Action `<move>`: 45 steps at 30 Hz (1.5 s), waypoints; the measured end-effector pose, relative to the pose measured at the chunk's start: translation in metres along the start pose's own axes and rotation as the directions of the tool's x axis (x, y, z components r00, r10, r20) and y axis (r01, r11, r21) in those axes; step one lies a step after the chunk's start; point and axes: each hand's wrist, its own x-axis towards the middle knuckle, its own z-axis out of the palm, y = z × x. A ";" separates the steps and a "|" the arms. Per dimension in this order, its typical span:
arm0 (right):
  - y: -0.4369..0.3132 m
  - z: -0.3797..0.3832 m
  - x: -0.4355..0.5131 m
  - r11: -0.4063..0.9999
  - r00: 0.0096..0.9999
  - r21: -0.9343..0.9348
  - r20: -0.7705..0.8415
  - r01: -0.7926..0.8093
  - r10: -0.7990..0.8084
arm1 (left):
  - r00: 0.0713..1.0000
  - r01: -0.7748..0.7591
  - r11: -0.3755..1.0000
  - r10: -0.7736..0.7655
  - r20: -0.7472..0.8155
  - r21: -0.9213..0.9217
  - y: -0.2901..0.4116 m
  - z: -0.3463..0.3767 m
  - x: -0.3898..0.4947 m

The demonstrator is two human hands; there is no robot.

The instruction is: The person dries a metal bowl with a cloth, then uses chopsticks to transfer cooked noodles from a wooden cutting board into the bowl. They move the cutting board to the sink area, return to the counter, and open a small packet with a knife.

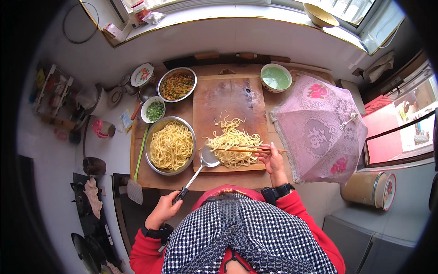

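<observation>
My left hand point(167, 208) grips the black handle of a metal wok spatula point(209, 158), whose blade rests at the left side of a heap of noodles point(236, 149). These noodles lie on the near half of a wooden cutting board point(228, 96). My right hand point(272, 160) holds a pair of wooden chopsticks point(248, 149), which point left across the heap. Left of the board stands a steel bowl point(147, 156) full of more noodles point(171, 145). The chopsticks' tips are partly lost among the noodles.
Behind are a steel bowl of diced vegetables point(177, 84), chopped greens point(154, 111) in a small bowl and a bowl of pale green liquid point(275, 78). A pink lace food cover point(318, 133) stands right. A green fly swatter point(136, 191) overhangs the left edge. Knives point(246, 58) lie along the wall.
</observation>
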 end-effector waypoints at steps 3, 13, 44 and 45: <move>-0.019 0.014 -0.001 0.988 0.987 -0.071 0.094 0.134 -0.127 | 0.984 -0.129 0.988 0.139 -0.112 0.089 0.016 0.001 -0.001; -0.102 0.038 -0.046 0.878 0.863 0.227 0.195 0.422 -0.465 | 0.733 -0.425 0.797 0.582 -0.353 0.430 0.049 -0.033 -0.025; -0.030 0.031 0.036 0.994 0.991 0.003 0.074 0.113 -0.113 | 0.848 -0.291 0.907 0.392 -0.357 0.305 0.000 0.019 0.048; -0.042 0.037 0.028 0.984 0.968 0.067 0.180 0.165 -0.175 | 0.801 -0.367 0.886 0.456 -0.387 0.285 0.008 0.014 0.041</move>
